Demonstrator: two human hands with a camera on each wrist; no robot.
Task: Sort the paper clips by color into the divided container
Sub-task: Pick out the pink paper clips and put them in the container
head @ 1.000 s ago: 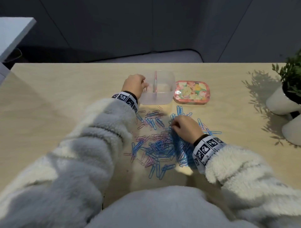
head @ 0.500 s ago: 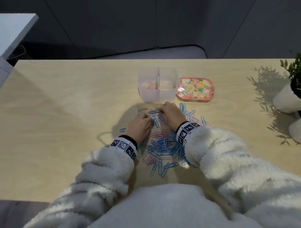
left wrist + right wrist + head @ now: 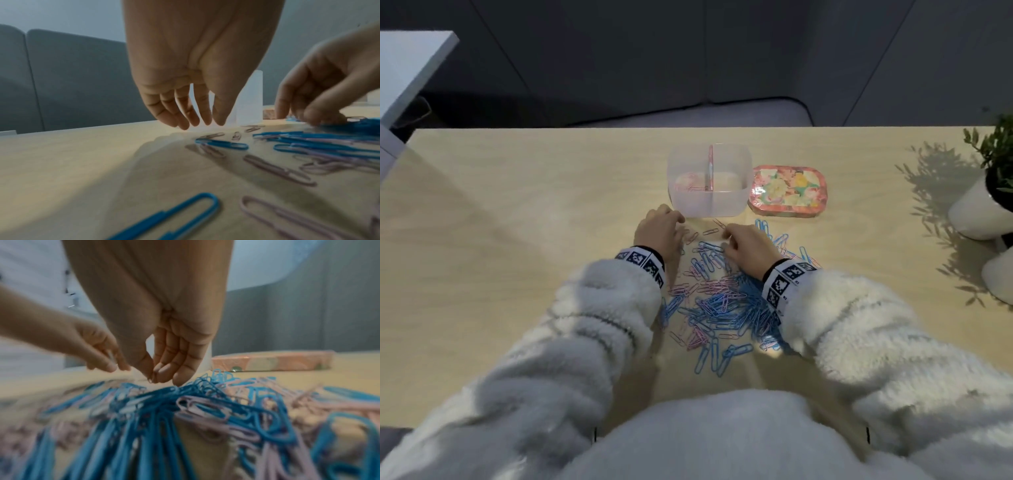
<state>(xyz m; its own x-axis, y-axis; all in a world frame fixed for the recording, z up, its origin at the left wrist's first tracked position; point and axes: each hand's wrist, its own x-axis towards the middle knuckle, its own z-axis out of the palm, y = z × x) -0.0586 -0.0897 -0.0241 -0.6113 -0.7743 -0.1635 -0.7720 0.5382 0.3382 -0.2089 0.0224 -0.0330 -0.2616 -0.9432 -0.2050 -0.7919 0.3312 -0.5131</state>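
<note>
The divided container (image 3: 709,181) stands toward the far side of the surface (image 3: 517,212), its open top facing up so clips can be dropped in from above. A few pink clips lie in its left compartment; what the right compartment holds cannot be made out. Just to the right of the container, close beside it, lies a flowered lid (image 3: 787,192), probably set aside to leave the top clear.

The paper clips (image 3: 722,301), blue and pink mixed, lie in a loose heap on the near side of the container, with a few strays right at its near wall. That keeps each carry short.

Both hands work between the heap and the container. The left hand (image 3: 659,233) hovers just off the surface near the container's near-left corner, fingers hanging loosely bent; it appears to hold nothing. The right hand (image 3: 748,245) is at the heap's far edge with thumb and fingertips drawn together, seemingly pinching at a clip, though blur hides whether one is held.

Left of the container the surface is open, giving free room to move. To its right, well apart, stand white plant pots (image 3: 976,212) near the edge, worth avoiding with a wide sweep.
</note>
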